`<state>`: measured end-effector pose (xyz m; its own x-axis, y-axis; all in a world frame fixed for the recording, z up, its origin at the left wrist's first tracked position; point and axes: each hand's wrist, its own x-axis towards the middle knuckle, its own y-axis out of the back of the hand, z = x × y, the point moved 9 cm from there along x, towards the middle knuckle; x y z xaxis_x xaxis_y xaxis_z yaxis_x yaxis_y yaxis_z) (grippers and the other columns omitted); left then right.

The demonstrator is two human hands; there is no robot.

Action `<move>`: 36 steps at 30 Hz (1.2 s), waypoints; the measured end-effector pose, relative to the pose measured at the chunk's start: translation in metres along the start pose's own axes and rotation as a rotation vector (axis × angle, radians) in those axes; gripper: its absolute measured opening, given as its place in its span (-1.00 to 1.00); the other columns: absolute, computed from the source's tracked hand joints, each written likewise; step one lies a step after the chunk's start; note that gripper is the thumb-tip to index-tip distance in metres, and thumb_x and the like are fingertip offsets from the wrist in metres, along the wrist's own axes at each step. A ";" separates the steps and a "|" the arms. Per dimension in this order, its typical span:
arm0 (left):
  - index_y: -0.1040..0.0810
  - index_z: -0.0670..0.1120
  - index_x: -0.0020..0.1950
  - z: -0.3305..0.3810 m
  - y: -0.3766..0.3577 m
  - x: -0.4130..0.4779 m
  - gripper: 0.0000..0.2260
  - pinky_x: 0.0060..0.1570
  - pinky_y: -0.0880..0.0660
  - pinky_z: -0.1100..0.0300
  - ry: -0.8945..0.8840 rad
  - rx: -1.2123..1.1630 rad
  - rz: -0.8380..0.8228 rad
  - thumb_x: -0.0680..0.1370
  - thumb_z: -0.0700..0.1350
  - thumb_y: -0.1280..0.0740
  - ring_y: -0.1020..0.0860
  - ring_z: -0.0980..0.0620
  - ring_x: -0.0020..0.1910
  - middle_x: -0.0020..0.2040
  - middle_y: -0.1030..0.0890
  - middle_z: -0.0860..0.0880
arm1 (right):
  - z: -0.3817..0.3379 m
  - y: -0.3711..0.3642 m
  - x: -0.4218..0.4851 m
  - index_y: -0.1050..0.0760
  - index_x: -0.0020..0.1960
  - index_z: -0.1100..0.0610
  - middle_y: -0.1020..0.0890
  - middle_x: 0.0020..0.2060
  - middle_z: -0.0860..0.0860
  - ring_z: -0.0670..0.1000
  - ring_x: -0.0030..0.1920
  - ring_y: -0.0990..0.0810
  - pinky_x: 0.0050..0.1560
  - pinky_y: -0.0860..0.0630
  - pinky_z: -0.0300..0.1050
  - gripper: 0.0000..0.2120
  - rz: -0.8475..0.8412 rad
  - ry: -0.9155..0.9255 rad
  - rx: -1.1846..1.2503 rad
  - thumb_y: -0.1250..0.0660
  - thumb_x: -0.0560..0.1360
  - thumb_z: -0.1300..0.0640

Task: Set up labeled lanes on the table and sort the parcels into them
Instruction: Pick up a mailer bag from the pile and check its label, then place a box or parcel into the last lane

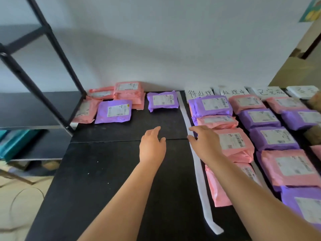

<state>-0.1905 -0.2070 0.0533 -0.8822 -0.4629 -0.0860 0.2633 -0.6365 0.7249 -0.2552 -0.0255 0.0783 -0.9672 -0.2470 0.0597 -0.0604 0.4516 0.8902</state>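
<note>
Both hands reach forward with fingers spread and relaxed, holding nothing. The left hand (152,145) is over the bare black table (112,171). The right hand (205,143) lies across the white divider strip (198,171), beside a pink parcel (234,145); whether it touches the strip cannot be told. Right of the strip, pink and purple mailers lie in rows running back to handwritten paper labels (199,93) against the white wall (156,40). The nearest row has a purple mailer (212,105) at its far end, with pink ones nearer. Left of the strip, a loose cluster of mailers (113,111) sits at the table's far edge, beside a black metal rack (57,49).
</note>
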 end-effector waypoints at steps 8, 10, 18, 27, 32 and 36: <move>-0.37 0.00 0.49 -0.107 0.108 0.045 -0.59 0.36 -0.39 0.04 0.021 0.086 0.060 0.64 -0.10 -0.27 -0.38 -0.02 0.38 0.44 -0.42 0.00 | -0.133 -0.076 0.031 -0.48 0.38 0.03 -0.57 0.29 0.01 0.03 0.25 -0.56 0.25 -0.47 -0.05 -0.64 -0.078 0.008 0.022 -0.34 0.59 0.06; -0.37 0.00 0.50 -0.130 0.126 0.061 -0.59 0.39 -0.35 0.07 -0.008 0.126 0.049 0.64 -0.11 -0.25 -0.34 -0.01 0.42 0.45 -0.41 0.01 | -0.165 -0.098 0.039 -0.48 0.38 0.01 -0.58 0.27 -0.01 0.02 0.24 -0.56 0.25 -0.46 -0.05 -0.64 -0.095 0.015 0.026 -0.33 0.59 0.05; -0.35 -0.03 0.51 -0.194 0.142 0.139 -0.59 0.40 -0.32 0.08 -0.058 0.205 -0.078 0.64 -0.13 -0.23 -0.31 -0.01 0.44 0.47 -0.40 0.01 | -0.219 -0.179 0.081 -0.47 0.39 -0.01 -0.58 0.27 -0.02 0.03 0.26 -0.53 0.30 -0.39 0.01 -0.65 -0.180 -0.006 -0.099 -0.29 0.61 0.02; -0.32 -0.11 0.50 -0.244 0.112 0.235 -0.61 0.38 -0.29 0.05 -0.037 0.331 -0.154 0.65 -0.18 -0.16 -0.32 -0.09 0.43 0.47 -0.38 -0.06 | -0.229 -0.263 0.166 -0.44 0.41 -0.03 -0.54 0.30 -0.02 0.07 0.29 -0.48 0.43 -0.23 0.10 -0.65 -0.298 0.102 -0.236 -0.22 0.63 0.04; -0.11 -0.12 0.59 -0.267 0.089 0.278 -0.50 0.54 0.02 0.02 -0.040 0.478 -0.221 0.65 -0.24 -0.12 -0.01 -0.06 0.60 0.62 -0.08 -0.07 | -0.240 -0.303 0.199 -0.46 0.34 0.01 -0.54 0.28 0.01 0.12 0.29 -0.45 0.45 -0.19 0.15 -0.70 -0.337 0.178 -0.272 -0.19 0.62 0.08; -0.06 -0.10 0.61 -0.275 0.076 0.302 -0.47 0.56 0.06 0.02 -0.098 0.569 -0.236 0.64 -0.28 -0.08 0.06 -0.05 0.60 0.63 -0.01 -0.05 | -0.240 -0.326 0.215 -0.39 0.42 0.02 -0.50 0.33 0.03 0.14 0.35 -0.41 0.48 -0.15 0.17 -0.65 -0.373 0.183 -0.278 -0.16 0.64 0.07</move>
<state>-0.3296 -0.5653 -0.1054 -0.9299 -0.2740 -0.2452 -0.1690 -0.2739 0.9468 -0.3841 -0.4312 -0.0907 -0.8316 -0.5060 -0.2290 -0.3012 0.0643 0.9514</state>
